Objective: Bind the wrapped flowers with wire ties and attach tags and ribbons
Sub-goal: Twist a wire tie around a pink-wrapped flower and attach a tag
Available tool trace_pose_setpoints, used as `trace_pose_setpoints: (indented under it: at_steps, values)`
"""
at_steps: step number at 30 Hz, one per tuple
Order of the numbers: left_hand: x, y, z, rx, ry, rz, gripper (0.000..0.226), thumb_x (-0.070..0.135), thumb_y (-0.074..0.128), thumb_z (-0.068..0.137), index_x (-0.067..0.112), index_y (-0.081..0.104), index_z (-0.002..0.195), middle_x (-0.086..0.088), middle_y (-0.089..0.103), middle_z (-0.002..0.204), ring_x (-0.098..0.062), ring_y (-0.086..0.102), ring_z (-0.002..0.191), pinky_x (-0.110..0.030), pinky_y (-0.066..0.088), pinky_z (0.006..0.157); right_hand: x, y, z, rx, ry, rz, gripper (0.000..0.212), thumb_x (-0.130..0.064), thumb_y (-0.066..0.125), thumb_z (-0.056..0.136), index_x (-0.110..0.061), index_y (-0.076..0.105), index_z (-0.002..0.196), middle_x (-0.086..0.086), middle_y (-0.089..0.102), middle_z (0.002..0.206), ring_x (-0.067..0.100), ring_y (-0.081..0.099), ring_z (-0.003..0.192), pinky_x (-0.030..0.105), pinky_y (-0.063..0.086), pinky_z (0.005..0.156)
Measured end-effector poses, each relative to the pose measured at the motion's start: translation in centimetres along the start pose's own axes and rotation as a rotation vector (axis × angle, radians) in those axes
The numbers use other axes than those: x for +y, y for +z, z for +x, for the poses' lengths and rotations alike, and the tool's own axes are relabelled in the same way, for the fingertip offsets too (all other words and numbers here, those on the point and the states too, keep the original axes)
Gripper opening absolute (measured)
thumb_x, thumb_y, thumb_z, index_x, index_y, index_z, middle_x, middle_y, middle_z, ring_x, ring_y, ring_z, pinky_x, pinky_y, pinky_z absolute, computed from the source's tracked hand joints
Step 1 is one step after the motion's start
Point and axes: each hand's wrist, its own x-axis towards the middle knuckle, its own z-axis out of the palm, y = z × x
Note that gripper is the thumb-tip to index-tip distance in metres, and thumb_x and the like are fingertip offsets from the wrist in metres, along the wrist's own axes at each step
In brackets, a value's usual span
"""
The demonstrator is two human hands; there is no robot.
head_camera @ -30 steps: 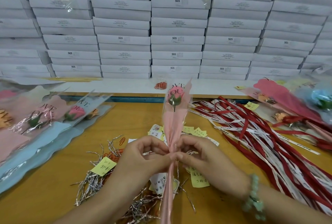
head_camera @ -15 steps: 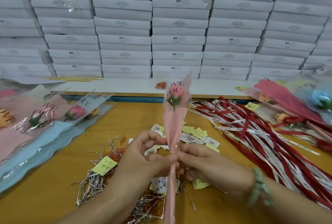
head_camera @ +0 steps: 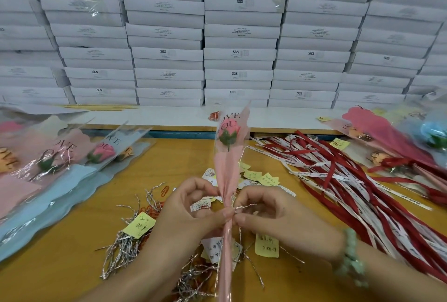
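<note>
A wall of stacked white boxes (head_camera: 242, 35) fills the view behind the wrapped flower (head_camera: 228, 156), which stands upright at the middle of the yellow wooden table (head_camera: 60, 265). To the right of the flower a broad heap of red and white ribbons (head_camera: 362, 192) spreads across the table. Beyond it lie bound flowers (head_camera: 387, 137) in pink and blue wraps. To the flower's left, more flowers in pink and pale blue sleeves (head_camera: 101, 154) lie flat, overlapping each other. The flower itself is a pink bud in a clear and pink sleeve gathered into a narrow neck low down. The left hand (head_camera: 188, 212) pinches that neck between thumb and forefinger, its other fingers curled in a loose arch above. The right hand (head_camera: 273, 214) meets it from the other side, thumb and forefinger tips pressed together on a silver wire tie (head_camera: 244, 207) at the neck. One loose end of the tie pokes rightward under the curled fingers; how far it goes round the neck cannot be told. A pale green bead bracelet (head_camera: 350, 253) sits on the right wrist. Left of and below the flower lies a tangle of spare wire ties (head_camera: 125, 246). Small yellow and white tags (head_camera: 261, 177) lie scattered just behind the hands, and the hands partly hide them.
</note>
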Motion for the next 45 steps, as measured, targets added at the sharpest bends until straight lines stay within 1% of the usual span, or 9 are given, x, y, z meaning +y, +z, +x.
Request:
trace_pose_setpoints:
  at_steps: [6,16,19,24,28,32,37,41,45]
  values:
    - [0.3,0.0,0.0,-0.007,0.001,-0.024,0.049,0.012,0.084,0.056,0.006,0.056,0.096,-0.005,0.074,0.103,-0.036,0.074,0.075,-0.034,0.060,0.061,0.1,0.0,0.2,0.046,-0.092,-0.070,0.012,-0.011,0.062,0.093,-0.004,0.067,0.087,-0.005,0.068,0.081,0.008,0.062,0.076,0.020,0.048,0.067]
    - [0.2,0.2,-0.1,0.002,0.000,0.016,0.048,0.009,0.084,0.057,0.005,0.058,0.097,-0.008,0.074,0.103,-0.040,0.072,0.078,-0.035,0.061,0.069,0.0,0.5,0.3,-0.025,0.302,0.378,0.028,-0.009,0.053,0.095,-0.017,0.065,0.071,0.000,0.061,0.068,0.007,0.052,0.059,0.015,0.037,0.048]
    - [0.0,0.1,0.0,0.021,-0.004,0.033,0.041,0.014,0.085,0.056,0.013,0.061,0.089,-0.003,0.074,0.101,-0.027,0.072,0.068,-0.023,0.053,0.056,0.0,0.5,0.0,0.058,0.162,0.195,0.015,-0.009,0.061,0.093,-0.016,0.065,0.080,-0.002,0.064,0.072,0.008,0.055,0.060,0.017,0.038,0.048]
    - [0.1,-0.1,0.1,0.024,-0.035,0.031,0.035,0.022,0.085,0.052,0.023,0.064,0.079,-0.002,0.075,0.102,-0.021,0.068,0.065,-0.031,0.048,0.064,0.0,0.2,-0.2,0.278,-0.164,-0.292,0.008,-0.017,0.074,0.084,-0.020,0.067,0.080,-0.006,0.068,0.077,0.007,0.063,0.070,0.019,0.049,0.059]
    - [-0.1,-0.2,0.0,0.034,-0.048,0.048,0.030,0.009,0.084,0.065,0.018,0.063,0.085,-0.002,0.075,0.103,-0.020,0.069,0.065,-0.031,0.048,0.064,-0.2,-0.1,-0.6,0.249,-0.377,-0.717,0.018,-0.036,0.062,0.091,-0.022,0.072,0.088,-0.015,0.068,0.082,0.001,0.063,0.078,0.022,0.052,0.068]
    - [0.0,-0.3,0.0,0.047,-0.065,0.080,0.031,0.005,0.086,0.069,0.021,0.064,0.084,-0.003,0.074,0.105,-0.032,0.072,0.078,-0.056,0.052,0.090,-0.1,-0.1,-0.8,0.212,-0.445,-0.834,0.026,-0.038,0.056,0.092,-0.019,0.074,0.094,-0.011,0.071,0.087,0.005,0.067,0.080,0.031,0.057,0.065]
    - [0.1,-0.1,0.0,0.054,-0.071,0.086,0.028,0.017,0.084,0.058,0.025,0.066,0.078,-0.001,0.075,0.104,-0.036,0.072,0.085,-0.057,0.050,0.095,-0.1,0.0,-0.8,0.202,-0.475,-0.938,0.021,-0.031,0.055,0.093,-0.019,0.073,0.092,-0.009,0.069,0.081,0.007,0.065,0.071,0.030,0.056,0.057]
    - [0.2,0.0,-0.1,0.048,-0.053,0.093,0.040,0.013,0.093,0.055,0.023,0.065,0.082,-0.002,0.074,0.105,-0.038,0.072,0.085,-0.050,0.055,0.087,0.0,0.4,-0.6,0.207,-0.278,-0.632,0.010,-0.025,0.063,0.092,-0.023,0.071,0.086,-0.012,0.066,0.072,0.006,0.062,0.069,0.019,0.049,0.059]
    - [0.4,0.1,-0.2,0.036,-0.020,0.100,0.046,0.017,0.086,0.054,0.013,0.061,0.093,0.000,0.075,0.100,-0.025,0.072,0.066,-0.021,0.052,0.060,-0.2,0.7,-0.2,0.147,0.151,0.147,0.014,-0.008,0.064,0.091,-0.010,0.070,0.078,0.003,0.065,0.064,0.007,0.057,0.053,0.018,0.041,0.042]
